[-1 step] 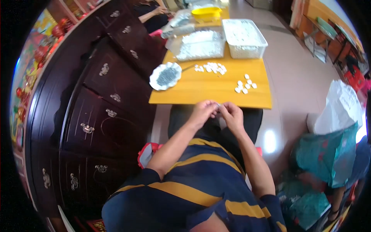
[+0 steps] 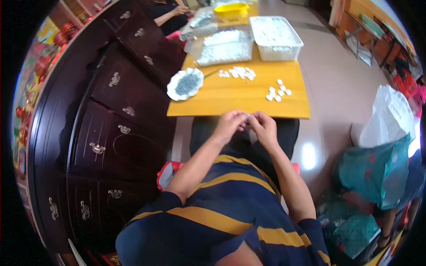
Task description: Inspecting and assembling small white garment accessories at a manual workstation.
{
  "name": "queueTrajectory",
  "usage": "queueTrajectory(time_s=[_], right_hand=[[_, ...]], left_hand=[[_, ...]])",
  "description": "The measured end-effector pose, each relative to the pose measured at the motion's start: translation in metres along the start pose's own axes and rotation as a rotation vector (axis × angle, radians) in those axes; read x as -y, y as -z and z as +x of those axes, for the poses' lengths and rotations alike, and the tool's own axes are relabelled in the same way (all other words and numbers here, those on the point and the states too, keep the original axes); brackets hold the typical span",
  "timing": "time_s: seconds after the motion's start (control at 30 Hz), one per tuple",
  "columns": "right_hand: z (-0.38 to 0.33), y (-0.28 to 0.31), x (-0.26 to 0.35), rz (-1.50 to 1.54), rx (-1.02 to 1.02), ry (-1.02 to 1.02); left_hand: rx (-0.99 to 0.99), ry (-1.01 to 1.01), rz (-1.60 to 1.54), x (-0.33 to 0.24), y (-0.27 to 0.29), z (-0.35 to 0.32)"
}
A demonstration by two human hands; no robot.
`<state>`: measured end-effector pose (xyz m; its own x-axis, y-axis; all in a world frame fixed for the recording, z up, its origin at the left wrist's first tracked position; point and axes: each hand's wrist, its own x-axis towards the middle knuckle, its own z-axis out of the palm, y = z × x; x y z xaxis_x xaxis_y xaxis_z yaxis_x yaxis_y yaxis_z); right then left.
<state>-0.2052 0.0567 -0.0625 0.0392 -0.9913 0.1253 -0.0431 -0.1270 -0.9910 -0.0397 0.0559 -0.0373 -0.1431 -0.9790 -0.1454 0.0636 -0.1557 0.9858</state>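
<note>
My left hand (image 2: 230, 126) and my right hand (image 2: 265, 127) meet just off the near edge of the wooden table (image 2: 222, 99). Their fingertips are pinched together around a small pale piece (image 2: 248, 116), mostly covered by the fingers. Beyond them, a cluster of small white pieces (image 2: 242, 72) lies mid-table, and several more white pieces (image 2: 278, 91) are spread apart to the right. At the left stands a scalloped white dish (image 2: 172, 91) with many tiny dark grey bits in it. A thin dark stick (image 2: 212, 73) lies between dish and cluster.
Across the table sit a clear plastic bag (image 2: 227, 49) of white pieces, a white tub (image 2: 279, 54) full of them, and a yellow basin (image 2: 231, 9). Dark wooden drawers (image 2: 106, 119) line the left. Green bags (image 2: 372, 170) stand on the right. Another person's arm (image 2: 165, 18) shows far left.
The whole view has shifted slightly, so table and hands appear a little higher and further left. Both hands keep their pinch on the small piece.
</note>
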Motion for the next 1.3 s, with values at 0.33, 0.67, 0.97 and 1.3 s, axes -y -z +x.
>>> queueTrajectory(time_s=[0.33, 0.67, 0.97, 1.3], right_hand=[[0.0, 0.002, 0.003, -0.033, -0.024, 0.017], [-0.005, 0.006, 0.024, 0.126, -0.017, -0.115], [0.0, 0.002, 0.003, -0.086, -0.034, 0.049], [-0.002, -0.002, 0.006, -0.038, -0.039, -0.077]], left_hand=[[-0.018, -0.038, -0.116, 0.01, -0.004, 0.002], [-0.058, -0.104, 0.178, 0.007, -0.002, -0.002], [-0.056, -0.139, 0.172, 0.013, -0.002, -0.001], [-0.083, -0.151, 0.131, 0.017, -0.006, -0.001]])
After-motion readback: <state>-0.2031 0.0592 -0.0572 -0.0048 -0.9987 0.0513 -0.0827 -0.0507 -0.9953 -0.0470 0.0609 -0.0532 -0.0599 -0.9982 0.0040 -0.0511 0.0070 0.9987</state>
